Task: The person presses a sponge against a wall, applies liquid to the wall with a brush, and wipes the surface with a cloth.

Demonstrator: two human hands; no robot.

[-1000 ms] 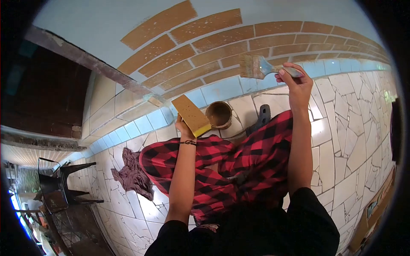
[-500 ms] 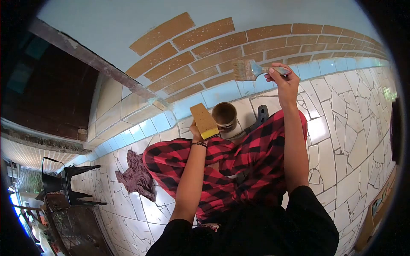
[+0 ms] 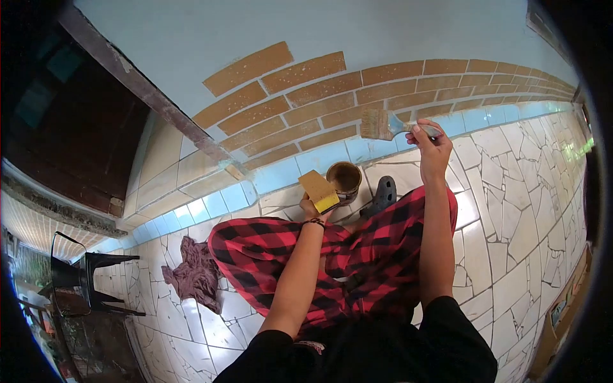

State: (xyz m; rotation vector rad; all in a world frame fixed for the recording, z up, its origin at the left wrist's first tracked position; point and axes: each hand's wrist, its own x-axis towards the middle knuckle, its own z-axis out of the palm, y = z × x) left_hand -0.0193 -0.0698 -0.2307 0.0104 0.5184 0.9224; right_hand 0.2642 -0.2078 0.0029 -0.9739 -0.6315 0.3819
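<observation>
My right hand [image 3: 432,148] is closed round the handle of a paintbrush [image 3: 380,124], whose bristles point left in front of the wall's lower brick rows. In my left hand [image 3: 313,208] is a sponge [image 3: 323,191], brown on its broad face and yellow at the near end. Part of that hand is hidden by the sponge. Just beyond the sponge stands a round paint pot [image 3: 345,179] on the floor, dark inside with a stained rim. Tan painted bricks [image 3: 319,71] with pale lines between them cover the lower wall.
Light blue tiles [image 3: 278,174] run along the wall's foot. A crumpled dark cloth [image 3: 195,274] lies on the cracked-pattern floor [image 3: 511,210] at left. Farther left is a black metal chair [image 3: 83,274]. A grey clog [image 3: 384,193] shows beside the pot.
My left hand has moved right with the sponge, closer to the pot, and the sponge has tilted. The paintbrush has lowered slightly and shifted right. The view has also shifted.
</observation>
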